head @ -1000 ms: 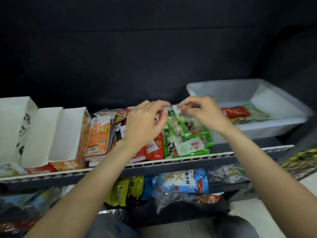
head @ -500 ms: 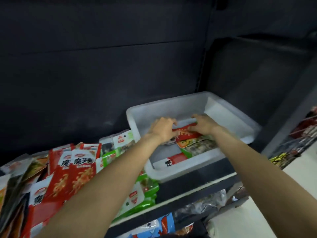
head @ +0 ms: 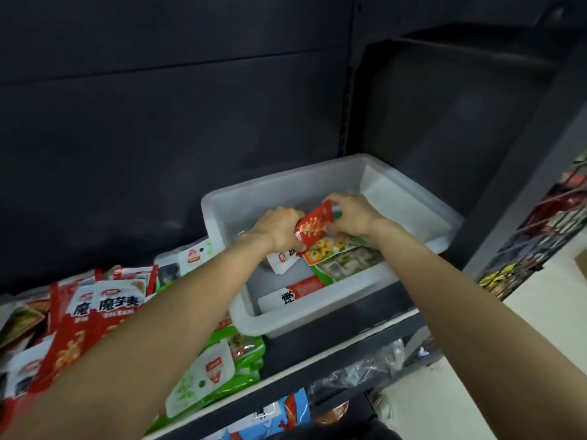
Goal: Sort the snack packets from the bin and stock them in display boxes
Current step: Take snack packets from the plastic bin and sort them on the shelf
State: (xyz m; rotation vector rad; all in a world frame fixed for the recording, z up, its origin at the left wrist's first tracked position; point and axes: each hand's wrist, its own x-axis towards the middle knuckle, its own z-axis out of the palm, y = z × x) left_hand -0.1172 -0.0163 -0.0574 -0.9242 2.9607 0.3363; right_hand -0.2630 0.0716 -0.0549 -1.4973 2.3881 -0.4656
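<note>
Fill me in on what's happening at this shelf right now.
A person is reaching into the translucent plastic bin on the shelf with both hands. The left hand and right hand together grip a red snack packet, lifted clear of the packets left on the bin's floor: an orange-and-green one and a red-and-white one near the front wall. To the bin's left, red packets and green packets are already lined up on the shelf.

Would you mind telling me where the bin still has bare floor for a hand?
The bin floor is bare along the back and right walls. Packets crowd its front, beneath the red packet both hands grip.
</note>
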